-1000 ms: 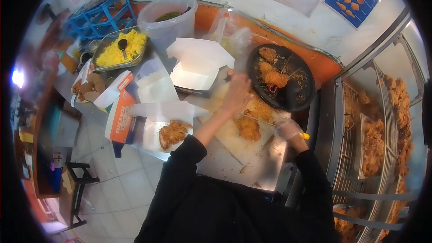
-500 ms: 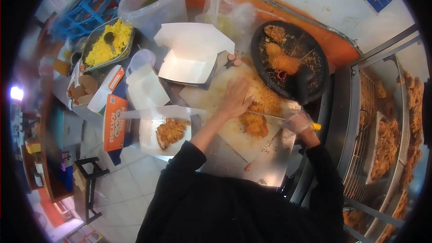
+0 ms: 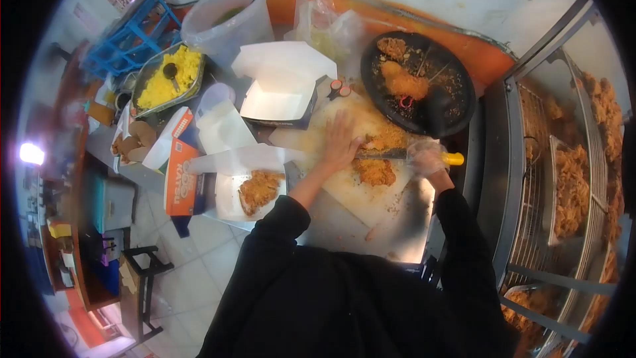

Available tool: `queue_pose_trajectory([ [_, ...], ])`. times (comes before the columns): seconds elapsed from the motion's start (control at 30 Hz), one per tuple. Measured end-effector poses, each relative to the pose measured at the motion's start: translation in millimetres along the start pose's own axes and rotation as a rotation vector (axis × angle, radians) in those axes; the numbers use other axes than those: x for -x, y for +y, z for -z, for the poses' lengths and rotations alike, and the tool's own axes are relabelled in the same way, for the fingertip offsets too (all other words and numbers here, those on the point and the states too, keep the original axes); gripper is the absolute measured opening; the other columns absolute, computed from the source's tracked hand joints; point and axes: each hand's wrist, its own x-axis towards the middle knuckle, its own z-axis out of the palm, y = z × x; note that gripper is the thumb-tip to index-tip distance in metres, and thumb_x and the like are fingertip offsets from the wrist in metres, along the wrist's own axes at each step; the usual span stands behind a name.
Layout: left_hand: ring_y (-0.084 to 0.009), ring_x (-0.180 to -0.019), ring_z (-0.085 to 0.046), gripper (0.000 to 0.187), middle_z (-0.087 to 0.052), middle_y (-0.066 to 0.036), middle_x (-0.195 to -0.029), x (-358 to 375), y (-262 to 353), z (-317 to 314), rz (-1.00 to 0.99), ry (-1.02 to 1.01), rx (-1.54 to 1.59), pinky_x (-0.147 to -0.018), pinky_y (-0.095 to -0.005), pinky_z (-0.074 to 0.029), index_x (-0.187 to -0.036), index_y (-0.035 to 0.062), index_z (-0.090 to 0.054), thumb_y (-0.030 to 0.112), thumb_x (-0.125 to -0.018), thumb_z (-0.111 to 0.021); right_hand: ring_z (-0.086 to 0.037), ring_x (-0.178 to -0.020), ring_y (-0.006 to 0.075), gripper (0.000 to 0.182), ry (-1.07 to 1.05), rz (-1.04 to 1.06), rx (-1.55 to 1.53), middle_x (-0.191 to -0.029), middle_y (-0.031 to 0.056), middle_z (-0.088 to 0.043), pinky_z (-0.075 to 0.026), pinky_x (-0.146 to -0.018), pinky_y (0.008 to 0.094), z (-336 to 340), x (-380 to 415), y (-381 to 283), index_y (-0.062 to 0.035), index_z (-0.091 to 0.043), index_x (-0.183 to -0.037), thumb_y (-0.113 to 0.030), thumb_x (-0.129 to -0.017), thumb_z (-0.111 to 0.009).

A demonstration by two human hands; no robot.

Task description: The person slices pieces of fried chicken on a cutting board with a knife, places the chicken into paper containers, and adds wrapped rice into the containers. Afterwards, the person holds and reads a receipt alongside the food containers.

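Note:
My right hand, in a clear plastic glove, is closed around a knife with a yellow handle. The blade lies across a breaded fried chicken piece on the pale cutting board; chicken shows on both sides of it. My left hand rests flat on the board with fingers stretched out, its thumb close to the blade tip. Crumbs are spread over the board behind the blade. To the left, an opened takeaway box holds another fried piece.
A black pan with fried pieces and tongs stands at the back right. Behind my left hand are scissors and an open white box. A tray of yellow food sits farther left. The glass cabinet borders the right side.
The knife has turned more level across the chicken, its blade now lying between two parts of it. My left hand stays flat on the board. The whole view has shifted slightly.

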Motion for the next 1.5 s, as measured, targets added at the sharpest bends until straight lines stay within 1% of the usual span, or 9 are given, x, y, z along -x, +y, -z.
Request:
queue_pose_trajectory([
  [0.1, -0.0279, -0.13, 0.003, 0.056, -0.004, -0.014, -0.14, -8, 8, 21, 0.021, -0.031, -0.014, -0.103, -0.0448, 0.004, -0.134, 0.0083, -0.014, 0.042, -0.09, -0.018, -0.059, -0.076, 0.0278, 0.02, 0.136, 0.078, 0.033, -0.079, 0.0134, -0.06, -0.044, -0.067, 0.0409, 26, 11, -1, -0.0133, -0.052, -0.087, -0.023, -0.07, -0.053],
  [0.53, -0.0275, -0.13, -0.001, 0.055, -0.012, -0.016, -0.138, -4, 11, 13, 0.123, -0.092, 0.048, -0.103, -0.0456, 0.002, -0.133, 0.0061, -0.019, 0.041, -0.09, -0.018, -0.058, -0.072, 0.0291, 0.02, -0.317, 0.033, -0.123, -0.074, 0.0132, -0.059, -0.045, -0.065, 0.0395, 42, 13, -9, -0.0087, -0.06, -0.077, -0.027, -0.07, -0.054],
  [0.7, -0.0287, -0.129, -0.003, 0.054, -0.012, -0.015, -0.138, 7, 13, 11, 0.067, -0.039, 0.061, -0.104, -0.0455, 0.001, -0.133, 0.0068, -0.02, 0.04, -0.09, -0.019, -0.06, -0.072, 0.0264, 0.026, -0.278, -0.122, 0.09, -0.076, 0.0125, -0.061, -0.046, -0.063, 0.0388, 37, 21, -32, -0.0086, -0.059, -0.086, -0.028, -0.073, -0.048],
  [0.77, -0.0291, -0.129, -0.004, 0.054, -0.012, -0.015, -0.138, 14, 6, -7, 0.024, 0.046, 0.036, -0.104, -0.0456, -0.001, -0.133, 0.0073, -0.02, 0.041, -0.09, -0.02, -0.061, -0.071, 0.0249, 0.025, 0.118, -0.079, 0.36, -0.075, 0.0103, -0.062, -0.046, -0.062, 0.0383, 12, 30, -28, -0.0107, -0.058, -0.089, -0.027, -0.074, -0.048],
  [0.83, -0.0291, -0.129, -0.005, 0.054, -0.013, -0.015, -0.138, 8, 6, 1, 0.022, 0.105, 0.016, -0.104, -0.0454, -0.001, -0.132, 0.0067, -0.021, 0.041, -0.09, -0.021, -0.061, -0.07, 0.0257, 0.024, -0.155, -0.113, -0.026, -0.075, 0.0106, -0.062, -0.046, -0.062, 0.0377, 24, 19, -26, -0.0097, -0.059, -0.083, -0.028, -0.073, -0.047],
  [1.1, -0.0295, -0.129, -0.007, 0.054, -0.017, -0.016, -0.137, 22, 37, 21, 0.098, 0.095, -0.028, -0.104, -0.0454, -0.002, -0.128, 0.0014, -0.028, 0.039, -0.089, -0.026, -0.058, -0.071, 0.0318, 0.014, -0.206, 0.086, -0.128, -0.073, 0.0158, -0.059, -0.046, -0.063, 0.041, 63, 37, -13, -0.0096, -0.061, -0.077, -0.019, -0.069, -0.055],
  [1.27, -0.0354, -0.128, -0.008, 0.039, -0.021, -0.019, -0.134, 37, 43, 38, 0.288, -0.201, 0.179, -0.101, -0.0538, -0.006, -0.121, 0.0183, -0.044, 0.033, -0.085, -0.037, -0.056, -0.07, 0.0316, 0.014, 0.04, 0.196, -0.085, -0.075, 0.0154, -0.059, -0.045, -0.063, 0.0406, 0, 30, 18, -0.0077, -0.06, -0.079, -0.013, -0.069, -0.053],
  [1.3, -0.0338, -0.128, -0.008, 0.041, -0.019, -0.021, -0.134, 40, 35, -4, 0.201, 0.16, 0.277, -0.101, -0.0539, -0.004, -0.12, 0.0124, -0.045, 0.032, -0.084, -0.038, -0.056, -0.069, 0.0314, 0.013, -0.036, 0.163, -0.139, -0.074, 0.0149, -0.059, -0.045, -0.063, 0.0402, -5, 23, 18, -0.0076, -0.06, -0.079, -0.013, -0.069, -0.054],
  [1.5, -0.0326, -0.128, -0.009, 0.05, -0.016, -0.02, -0.136, 35, 26, -37, 0.185, 0.367, 0.134, -0.103, -0.0502, -0.001, -0.127, -0.0002, -0.029, 0.03, -0.088, -0.032, -0.058, -0.066, 0.029, 0.014, -0.174, 0.102, -0.115, -0.072, 0.0133, -0.06, -0.046, -0.057, 0.0362, 23, 18, -4, -0.0048, -0.06, -0.08, -0.013, -0.072, -0.052],
])
